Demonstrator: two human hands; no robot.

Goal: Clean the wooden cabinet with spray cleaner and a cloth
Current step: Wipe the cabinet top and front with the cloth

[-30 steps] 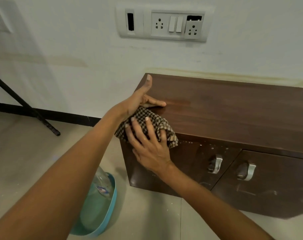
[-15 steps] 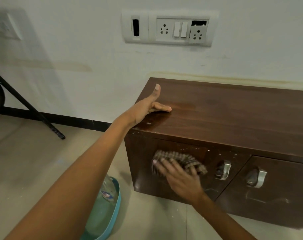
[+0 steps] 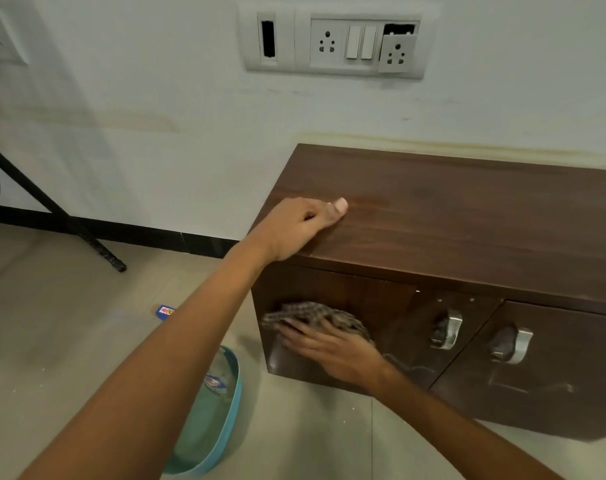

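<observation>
A low dark wooden cabinet (image 3: 467,230) stands against the white wall, with two metal door handles (image 3: 450,329) on its front. My left hand (image 3: 299,225) rests on the top's left front corner, fingers curled under, holding nothing. My right hand (image 3: 332,351) presses a checked cloth (image 3: 315,315) flat against the left door, low on the front. A clear spray bottle (image 3: 220,375) lies in a teal basin (image 3: 225,441) on the floor left of the cabinet, partly hidden by my left arm.
A switch and socket panel (image 3: 332,45) is on the wall above the cabinet. A black stand leg (image 3: 69,223) slants to the floor at the left. A small blue packet (image 3: 165,311) lies on the tiled floor.
My right hand carried the cloth from the cabinet's top corner down onto the left door and wiped leftward. My left hand's fingers curled in on the top.
</observation>
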